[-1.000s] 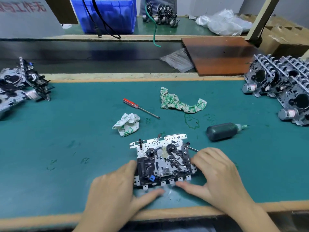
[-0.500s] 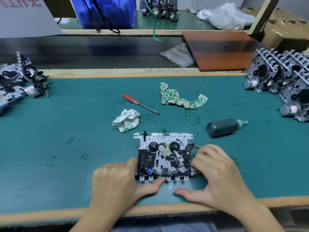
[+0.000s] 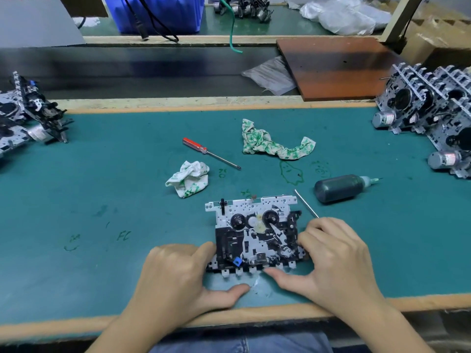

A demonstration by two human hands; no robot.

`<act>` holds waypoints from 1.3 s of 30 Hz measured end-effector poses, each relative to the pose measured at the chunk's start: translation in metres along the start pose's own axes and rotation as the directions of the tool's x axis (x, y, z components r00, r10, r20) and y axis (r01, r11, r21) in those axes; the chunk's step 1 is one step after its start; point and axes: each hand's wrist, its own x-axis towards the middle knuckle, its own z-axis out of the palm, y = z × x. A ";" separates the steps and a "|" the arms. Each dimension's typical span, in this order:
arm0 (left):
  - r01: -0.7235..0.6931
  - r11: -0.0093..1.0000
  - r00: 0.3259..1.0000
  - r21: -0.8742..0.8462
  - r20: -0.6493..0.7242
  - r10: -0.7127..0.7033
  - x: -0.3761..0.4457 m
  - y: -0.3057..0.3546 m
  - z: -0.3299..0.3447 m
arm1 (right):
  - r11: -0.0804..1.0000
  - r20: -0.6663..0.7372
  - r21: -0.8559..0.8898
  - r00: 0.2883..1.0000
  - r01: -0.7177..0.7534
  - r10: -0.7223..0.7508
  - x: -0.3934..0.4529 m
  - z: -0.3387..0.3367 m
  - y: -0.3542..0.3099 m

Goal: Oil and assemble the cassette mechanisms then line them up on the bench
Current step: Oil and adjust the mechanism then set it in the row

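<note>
1. Two bare hands frame one black-and-silver metal cassette mechanism (image 3: 256, 234) lying flat near the front edge of the green-matted worktop (image 3: 102, 200).
2. Left hand (image 3: 178, 278): fingers curled against the mechanism's left side, thumb stretched out on the mat below it.
3. Right hand (image 3: 334, 261): fingers curled on the right side, pinching a thin metal pin (image 3: 307, 203); thumb touches the front tabs.
4. Dark oil bottle (image 3: 340, 187) lies on its side toward the right edge.
5. Further mechanisms are stacked at the right edge (image 3: 430, 118) and left edge (image 3: 28, 115).
</note>
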 end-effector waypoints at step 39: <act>0.105 0.993 0.994 -0.054 0.008 -0.105 0.002 -0.005 -0.001 | 0.987 0.049 0.138 0.994 0.088 -0.095 -0.001 -0.002 0.002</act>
